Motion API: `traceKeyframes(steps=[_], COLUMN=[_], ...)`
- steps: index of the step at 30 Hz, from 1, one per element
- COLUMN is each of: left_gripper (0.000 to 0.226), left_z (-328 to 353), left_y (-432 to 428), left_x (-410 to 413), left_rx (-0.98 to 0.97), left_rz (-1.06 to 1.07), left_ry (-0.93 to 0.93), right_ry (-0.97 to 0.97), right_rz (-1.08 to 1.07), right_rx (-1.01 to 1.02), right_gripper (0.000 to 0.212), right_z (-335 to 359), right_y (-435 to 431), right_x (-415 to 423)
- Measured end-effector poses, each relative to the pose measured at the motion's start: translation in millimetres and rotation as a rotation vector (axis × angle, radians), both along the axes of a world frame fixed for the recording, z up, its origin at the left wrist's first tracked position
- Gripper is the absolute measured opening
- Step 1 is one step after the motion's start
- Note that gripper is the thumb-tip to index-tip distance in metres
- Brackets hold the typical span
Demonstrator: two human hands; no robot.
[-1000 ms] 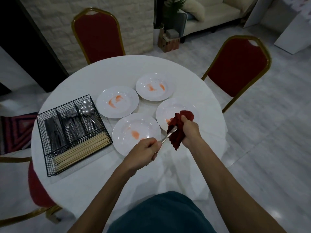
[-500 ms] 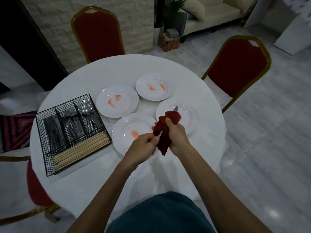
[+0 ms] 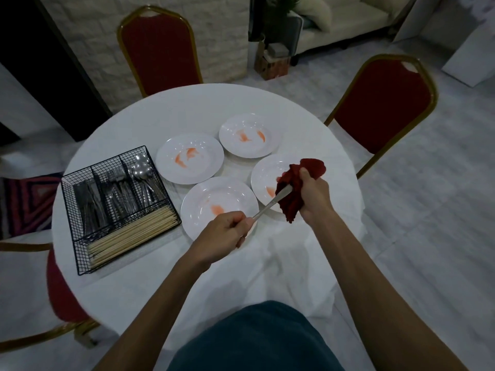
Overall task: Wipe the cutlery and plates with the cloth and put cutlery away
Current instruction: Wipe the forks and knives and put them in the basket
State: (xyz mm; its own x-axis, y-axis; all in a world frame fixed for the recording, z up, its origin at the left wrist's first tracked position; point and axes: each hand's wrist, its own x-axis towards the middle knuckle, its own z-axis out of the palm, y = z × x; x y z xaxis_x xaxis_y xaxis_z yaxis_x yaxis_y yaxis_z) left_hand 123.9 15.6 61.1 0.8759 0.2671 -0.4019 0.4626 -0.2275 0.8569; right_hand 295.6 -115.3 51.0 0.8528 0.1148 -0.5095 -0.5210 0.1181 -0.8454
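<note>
Left fingers grip a utensil, right fingers clutch the cloth; wire basket holds cutlery and chopsticks.

Dim in here, a cool grey-blue cast over everything. The white counter is the brightest patch, lit softly and evenly, no hard shadows, only faint grey creases near its front edge. Small glints sit on the plates and the spoons. The doorway at top left drops to black. Wide lens here: the chairs lean outward, the floor bends, and the picture's edges go soft and smeary.
</note>
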Motion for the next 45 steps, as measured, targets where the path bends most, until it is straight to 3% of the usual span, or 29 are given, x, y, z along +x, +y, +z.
traceKeyframes(steps=[3,6,10,13,15,19,25,28,34,41,45], left_gripper=[0.036,0.037,0.035,0.029,0.026,0.03,0.019,0.016,0.022,0.024,0.027], left_z=[-5,-9,-10,-11,-12,-11,-11,-10,-19,-22,-32], left_y=[-7,-16,-3,12,13,3,32,47,33,60,38], left_x=[6,14,11,5,7,24,23,20,18,10,4], left_rx=[0.046,0.11,0.128,0.173,0.111,-0.055,-0.288,-0.314,-0.138,-0.086,-0.048], left_rz=[0.043,0.101,0.028,0.146,0.288,0.365,0.615,0.729,0.591,0.703,0.544], left_ry=[-0.003,-0.019,0.064,0.057,-0.004,-0.056,-0.065,-0.119,-0.103,-0.137,-0.09], right_ry=[-0.066,-0.121,-0.121,-0.143,-0.123,-0.163,-0.081,0.013,0.03,0.018,0.041], right_rz=[0.138,0.336,0.309,0.294,0.366,0.645,0.805,0.833,0.78,0.775,0.774], right_rx=[-0.094,-0.165,-0.178,-0.206,-0.179,-0.214,-0.229,-0.179,-0.146,-0.19,-0.18], right_gripper=[0.036,0.028,0.022,0.02,0.022,0.025,0.027,0.028,0.026,0.025,0.026], right_z=[-2,-5,-12,-9,-4,3,7,9,11,7,2], right_y=[12,21,14,8,7,9,7,6,25,26,35], right_x=[-33,-68,-78,-74,-77,-95,-110,-113,-119,-114,-111])
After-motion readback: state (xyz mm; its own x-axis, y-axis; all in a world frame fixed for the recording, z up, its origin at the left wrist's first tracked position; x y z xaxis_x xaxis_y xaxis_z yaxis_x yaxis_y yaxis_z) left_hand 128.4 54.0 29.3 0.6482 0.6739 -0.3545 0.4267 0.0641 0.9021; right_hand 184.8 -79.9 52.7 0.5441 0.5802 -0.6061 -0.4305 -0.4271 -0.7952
